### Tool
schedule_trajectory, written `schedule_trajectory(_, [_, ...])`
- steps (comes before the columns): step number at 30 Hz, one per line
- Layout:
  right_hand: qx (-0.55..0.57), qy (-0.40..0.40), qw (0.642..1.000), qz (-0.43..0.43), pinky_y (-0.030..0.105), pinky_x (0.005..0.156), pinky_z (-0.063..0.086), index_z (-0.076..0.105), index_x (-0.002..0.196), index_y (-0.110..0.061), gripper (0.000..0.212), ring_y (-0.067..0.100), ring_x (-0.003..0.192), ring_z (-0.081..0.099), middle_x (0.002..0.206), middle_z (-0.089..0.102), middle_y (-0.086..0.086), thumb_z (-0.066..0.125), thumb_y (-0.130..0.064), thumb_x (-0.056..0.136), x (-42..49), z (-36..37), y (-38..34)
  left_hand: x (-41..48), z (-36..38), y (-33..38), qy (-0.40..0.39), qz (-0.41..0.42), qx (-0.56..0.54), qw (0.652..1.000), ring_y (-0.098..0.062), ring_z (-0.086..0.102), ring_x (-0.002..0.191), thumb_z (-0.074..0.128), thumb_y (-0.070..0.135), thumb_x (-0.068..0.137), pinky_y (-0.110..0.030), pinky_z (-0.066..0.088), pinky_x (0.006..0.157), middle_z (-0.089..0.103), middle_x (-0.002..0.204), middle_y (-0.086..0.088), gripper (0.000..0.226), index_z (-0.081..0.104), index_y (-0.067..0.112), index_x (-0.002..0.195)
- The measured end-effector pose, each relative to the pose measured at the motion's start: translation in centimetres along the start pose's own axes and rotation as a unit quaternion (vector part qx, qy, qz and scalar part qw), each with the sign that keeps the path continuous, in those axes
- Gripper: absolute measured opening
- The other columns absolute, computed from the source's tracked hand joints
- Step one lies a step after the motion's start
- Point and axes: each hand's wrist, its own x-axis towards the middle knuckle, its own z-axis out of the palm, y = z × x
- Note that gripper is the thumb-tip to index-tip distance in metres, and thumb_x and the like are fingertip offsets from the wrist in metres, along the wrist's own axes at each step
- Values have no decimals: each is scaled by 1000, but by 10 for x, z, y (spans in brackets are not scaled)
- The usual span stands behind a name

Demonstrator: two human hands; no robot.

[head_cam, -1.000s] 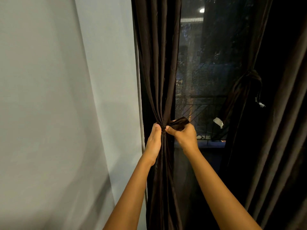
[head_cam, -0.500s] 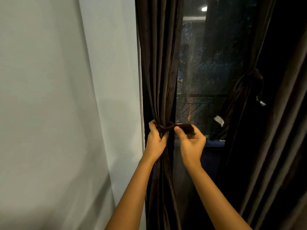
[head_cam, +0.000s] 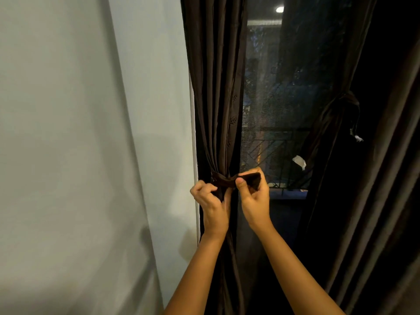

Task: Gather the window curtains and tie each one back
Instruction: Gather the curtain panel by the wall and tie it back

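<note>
Left hand (head_cam: pixel 212 204) curled loosely against gathered dark brown pleated curtain (head_cam: pixel 216 92); whether it gripped cloth, cannot tell. Right hand (head_cam: pixel 254 196) pinched dark fabric tieback band (head_cam: pixel 246 179) between thumb and fingers.

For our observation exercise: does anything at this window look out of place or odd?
Yes. A small white scrap hangs near the far tied curtain, and another white bit dangles below its knot; both stand out against the dark fabric. What they are is unclear.
</note>
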Motion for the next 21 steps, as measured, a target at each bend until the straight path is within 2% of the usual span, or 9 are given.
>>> schedule_trajectory(2, [-1, -3, 1000, -1, 12, 74, 44, 52, 87, -13, 23, -5, 75, 55, 78, 61, -19, 51, 10, 90, -1, 0, 1, -8, -9, -2, -60, 57, 25, 996, -8, 45, 89, 64, 6, 82, -23, 46, 74, 44, 99, 5, 26, 47, 19, 97])
schedule_trajectory(4, [4, -6, 1000, -3, 11, 73, 44, 52, 88, -9, 20, -5, 75, 55, 78, 60, -19, 51, 11, 90, -2, -1, 2, -8, -17, -2, -133, 69, 50, 987, -5, 51, 86, 60, 12, 85, -27, 49, 74, 55, 95, 9, 15, 59, 21, 97])
schedule_trajectory(6, [11, -13, 1000, -4, 12, 74, 45, 52, 90, -7, 14, -3, 77, 55, 80, 59, -17, 52, 7, 90, -2, -3, 3, -2, -22, 5, -176, 14, 31, 984, -4, 56, 81, 61, 14, 87, -27, 53, 72, 61, 91, 7, 13, 65, 18, 98])
schedule_trajectory(9, [28, -27, 999, -4, 15, 80, 45, 52, 95, -10, 14, -1, 84, 55, 88, 57, -13, 52, 2, 88, -2, -4, 4, 9, -28, 21, -170, -158, -37, 972, -13, 61, 70, 56, 17, 92, -34, 54, 64, 65, 77, 1, 12, 68, 15, 90])
schedule_trajectory(11, [41, -43, 998, 3, 16, 82, 46, 52, 99, -11, 20, -3, 89, 58, 94, 56, -7, 52, 7, 89, -4, -3, 2, 18, -30, 27, -170, -291, -115, 935, -13, 67, 79, 54, 18, 94, -34, 57, 72, 71, 83, 1, 18, 71, 19, 92])
schedule_trajectory(14, [51, -74, 996, 7, 15, 85, 46, 54, 99, -10, 23, -3, 94, 61, 95, 63, -10, 51, 10, 89, -5, -3, 0, 27, -31, 34, -172, -420, -279, 846, -13, 68, 99, 50, 12, 96, -29, 54, 88, 73, 101, -1, 22, 70, 14, 107])
schedule_trajectory(18, [67, -96, 993, 27, 20, 88, 47, 57, 94, -9, 9, 9, 98, 63, 93, 68, -9, 56, -5, 86, -3, -3, 6, 39, -35, 35, -156, -482, -382, 773, -20, 68, 100, 46, 6, 97, -32, 55, 87, 71, 105, -12, 23, 66, 2, 109])
schedule_trajectory(21, [69, -97, 993, 29, 18, 86, 47, 58, 91, -8, 8, 6, 96, 63, 90, 69, -11, 57, -1, 88, -2, -4, 5, 43, -35, 32, -157, -513, -430, 726, -22, 67, 102, 48, 4, 96, -32, 55, 88, 70, 108, -15, 22, 64, -2, 109])
